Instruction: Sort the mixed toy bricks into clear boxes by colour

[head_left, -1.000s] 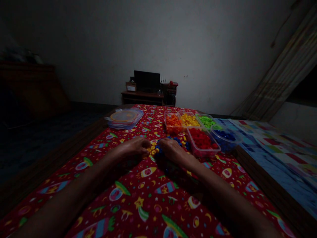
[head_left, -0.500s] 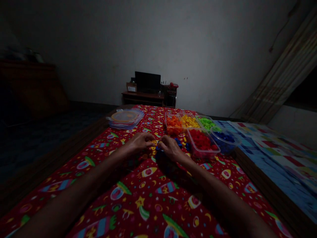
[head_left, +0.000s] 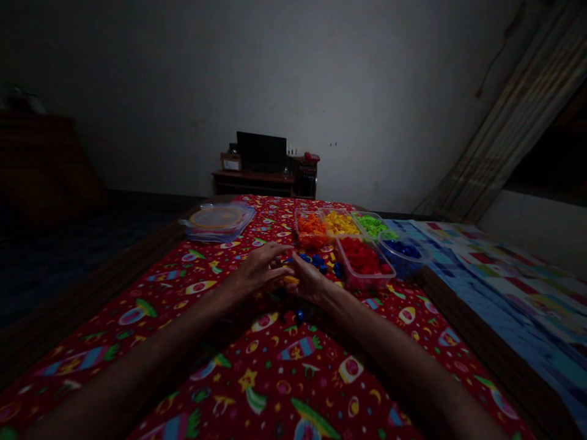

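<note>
A cardboard box point(head_left: 230, 162) — its label too small to read.

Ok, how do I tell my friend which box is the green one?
Find the red rocket-print cloth. At its far end sit clear plastic tubs in two rows. Yours is the back row's right-hand tub, beside the yellow pieces, and it alone holds bright green pieces.

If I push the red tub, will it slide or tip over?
The red tub is low and wide, so tipping seems unlikely. Heaped with red pieces, it is probably fairly heavy for its thin plastic walls, which may flex. The cloth may drag and rumple rather than let it glide.
</note>
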Demonstrator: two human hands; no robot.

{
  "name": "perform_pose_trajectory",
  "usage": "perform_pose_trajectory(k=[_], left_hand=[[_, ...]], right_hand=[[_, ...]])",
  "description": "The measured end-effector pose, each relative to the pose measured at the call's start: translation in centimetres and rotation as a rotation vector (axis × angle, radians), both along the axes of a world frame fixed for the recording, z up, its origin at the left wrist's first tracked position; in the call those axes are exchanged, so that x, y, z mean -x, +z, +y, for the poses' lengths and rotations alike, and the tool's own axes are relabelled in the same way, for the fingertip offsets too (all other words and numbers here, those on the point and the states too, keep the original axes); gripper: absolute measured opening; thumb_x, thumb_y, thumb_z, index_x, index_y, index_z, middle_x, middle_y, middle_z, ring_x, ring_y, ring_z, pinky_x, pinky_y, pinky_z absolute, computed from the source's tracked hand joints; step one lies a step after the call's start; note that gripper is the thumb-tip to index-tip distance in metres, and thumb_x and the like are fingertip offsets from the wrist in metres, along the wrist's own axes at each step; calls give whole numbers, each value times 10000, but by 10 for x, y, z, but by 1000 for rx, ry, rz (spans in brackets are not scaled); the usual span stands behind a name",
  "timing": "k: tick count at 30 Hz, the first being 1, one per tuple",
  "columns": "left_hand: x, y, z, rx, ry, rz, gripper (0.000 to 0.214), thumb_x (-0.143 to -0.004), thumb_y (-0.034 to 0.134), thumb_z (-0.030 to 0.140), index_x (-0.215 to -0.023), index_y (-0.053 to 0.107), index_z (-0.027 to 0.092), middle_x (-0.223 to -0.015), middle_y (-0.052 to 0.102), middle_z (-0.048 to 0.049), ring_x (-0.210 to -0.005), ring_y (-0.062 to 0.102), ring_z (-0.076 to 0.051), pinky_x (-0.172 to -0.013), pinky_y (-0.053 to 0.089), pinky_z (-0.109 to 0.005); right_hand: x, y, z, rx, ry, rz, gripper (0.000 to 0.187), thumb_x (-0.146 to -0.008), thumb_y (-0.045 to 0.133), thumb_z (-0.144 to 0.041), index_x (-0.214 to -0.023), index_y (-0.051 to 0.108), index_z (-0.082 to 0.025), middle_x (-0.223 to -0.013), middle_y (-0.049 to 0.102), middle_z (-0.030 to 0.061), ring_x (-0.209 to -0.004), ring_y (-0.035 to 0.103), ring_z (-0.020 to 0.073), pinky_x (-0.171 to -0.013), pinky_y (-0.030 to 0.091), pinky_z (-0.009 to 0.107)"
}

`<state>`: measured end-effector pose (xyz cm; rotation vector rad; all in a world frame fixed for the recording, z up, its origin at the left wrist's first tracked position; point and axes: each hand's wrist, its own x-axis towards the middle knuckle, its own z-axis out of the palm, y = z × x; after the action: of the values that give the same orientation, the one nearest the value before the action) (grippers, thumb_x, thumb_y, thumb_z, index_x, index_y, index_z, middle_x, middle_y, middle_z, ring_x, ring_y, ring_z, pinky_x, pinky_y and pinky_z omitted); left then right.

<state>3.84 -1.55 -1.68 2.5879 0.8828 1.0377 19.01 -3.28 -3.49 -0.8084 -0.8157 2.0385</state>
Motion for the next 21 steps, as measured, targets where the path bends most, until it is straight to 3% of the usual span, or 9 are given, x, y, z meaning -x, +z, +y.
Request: perform_pose_trajectory(k=[4,7,11,13,18,21], left_hand=[[4,7,1,-40,102,-36,407,-851,467,454,-1121,599,180,-1037,634,-85,-867,604,-190,-785,481,-317],[18,11,9,48,150,80,412,-843,444,469,-1062,638,179,-1007,666,-78,-880,606,-203,-794,474,-311],[42,7,20,404,90,435,380,-773,509,459,-994,670,196,-960,696,-44,-862,621,-203,-731,475,-253],[48,3,21,500,62,554,341,-727,556,425,-952,676,199,-956,692,-35,-868,619,-201,-730,466,-240],[42,-8,15,513,131,632,348,-605,660,344,-919,643,195,-943,652,-34,-845,592,-197,-678,441,-234],[38,-17,14,485,168,636,335,-565,648,248,-895,611,196,-887,632,-17,-765,570,-175,-596,405,-218]], right_hand=[[-1,4,-1,-107,-26,-86,168,-834,545,-299,-771,523,-144,-583,512,-13,-477,469,57,-358,237,116],[-10,14,-1,-209,-57,-195,166,-731,621,-216,-675,482,-143,-542,474,-45,-399,325,13,-349,175,122],[-46,34,13,-420,-214,-426,235,-714,611,-255,-596,431,-163,-471,366,-88,-376,239,11,-360,165,138],[-71,47,29,-502,-348,-579,244,-744,571,-251,-575,418,-166,-458,342,-89,-373,241,13,-372,186,145],[-128,75,81,-511,-620,-1056,280,-824,458,-160,-552,391,-170,-461,348,-62,-390,302,26,-403,250,161],[-149,83,102,-508,-697,-1175,291,-844,450,-172,-559,393,-177,-455,315,-59,-419,367,51,-444,326,182]])
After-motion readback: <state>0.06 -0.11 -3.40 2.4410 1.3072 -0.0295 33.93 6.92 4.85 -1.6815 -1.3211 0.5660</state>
